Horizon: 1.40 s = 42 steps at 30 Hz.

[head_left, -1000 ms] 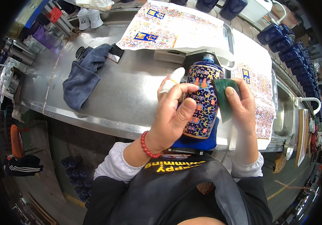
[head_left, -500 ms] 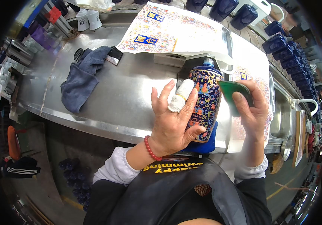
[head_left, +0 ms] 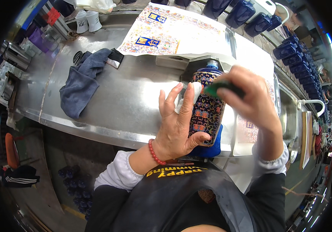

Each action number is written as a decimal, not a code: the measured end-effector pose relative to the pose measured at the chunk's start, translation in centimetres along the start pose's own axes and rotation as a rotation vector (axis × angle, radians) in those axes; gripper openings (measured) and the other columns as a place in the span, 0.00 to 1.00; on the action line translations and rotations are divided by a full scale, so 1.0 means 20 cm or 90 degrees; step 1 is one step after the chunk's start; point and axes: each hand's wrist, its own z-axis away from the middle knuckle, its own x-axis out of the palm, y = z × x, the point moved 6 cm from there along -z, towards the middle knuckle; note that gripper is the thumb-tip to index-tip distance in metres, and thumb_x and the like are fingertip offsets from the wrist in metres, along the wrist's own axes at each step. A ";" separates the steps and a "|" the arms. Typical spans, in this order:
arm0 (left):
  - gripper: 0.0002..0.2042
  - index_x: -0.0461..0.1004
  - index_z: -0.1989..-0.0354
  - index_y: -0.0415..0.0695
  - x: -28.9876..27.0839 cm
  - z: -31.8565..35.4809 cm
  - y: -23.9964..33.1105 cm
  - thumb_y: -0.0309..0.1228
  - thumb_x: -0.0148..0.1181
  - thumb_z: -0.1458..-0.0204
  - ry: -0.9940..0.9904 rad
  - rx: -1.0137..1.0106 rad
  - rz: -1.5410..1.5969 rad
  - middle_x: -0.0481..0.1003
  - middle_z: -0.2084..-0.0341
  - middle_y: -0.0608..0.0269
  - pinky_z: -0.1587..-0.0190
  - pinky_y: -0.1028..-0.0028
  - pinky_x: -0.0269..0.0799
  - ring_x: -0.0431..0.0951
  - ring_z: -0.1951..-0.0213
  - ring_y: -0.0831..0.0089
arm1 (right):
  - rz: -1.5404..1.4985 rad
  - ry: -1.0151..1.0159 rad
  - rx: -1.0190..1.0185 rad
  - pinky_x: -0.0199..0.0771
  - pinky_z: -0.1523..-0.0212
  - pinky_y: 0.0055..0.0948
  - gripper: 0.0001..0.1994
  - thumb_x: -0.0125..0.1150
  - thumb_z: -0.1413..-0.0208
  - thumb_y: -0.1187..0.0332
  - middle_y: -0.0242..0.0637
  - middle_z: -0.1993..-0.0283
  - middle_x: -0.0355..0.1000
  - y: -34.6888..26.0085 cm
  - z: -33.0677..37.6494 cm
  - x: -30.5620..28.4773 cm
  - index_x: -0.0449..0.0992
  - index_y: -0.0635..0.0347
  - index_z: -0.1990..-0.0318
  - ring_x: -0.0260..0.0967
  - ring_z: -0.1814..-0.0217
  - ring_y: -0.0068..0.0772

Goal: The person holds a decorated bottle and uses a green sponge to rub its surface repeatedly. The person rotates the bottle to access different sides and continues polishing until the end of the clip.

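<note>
A dark blue bottle (head_left: 206, 112) with a colourful floral pattern lies in front of me, its neck pointing away. My left hand (head_left: 179, 120) rests along its left side, fingers spread, the thumb on the lower part of the bottle; one finger is wrapped in white bandage (head_left: 197, 89). My right hand (head_left: 251, 94), blurred by motion, grips a green scraper (head_left: 224, 88) whose edge is over the upper part of the pattern. Beneath the bottle's near end is a blue cloth or pad (head_left: 212, 149).
Printed floral sheets (head_left: 189, 29) lie beyond the bottle on the steel counter (head_left: 123, 104). A grey-blue cloth (head_left: 81, 83) sits to the left. Several dark blue bottles (head_left: 240, 15) line the far side and right. A sink (head_left: 289, 104) with a white tap (head_left: 314, 103) is at right.
My right hand has swung left with the green scraper, from beside the bottle to over its upper part. The left hand has moved slightly and stays at the bottle's left side.
</note>
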 end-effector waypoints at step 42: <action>0.58 0.53 0.27 0.32 0.01 0.13 0.06 0.61 0.72 0.58 -0.138 -0.014 -0.256 0.63 0.32 0.45 0.31 0.30 0.30 0.55 0.29 0.42 | -0.410 0.070 0.149 0.74 0.68 0.40 0.09 0.70 0.45 0.72 0.39 0.68 0.73 0.18 0.30 0.15 0.81 0.60 0.57 0.74 0.68 0.41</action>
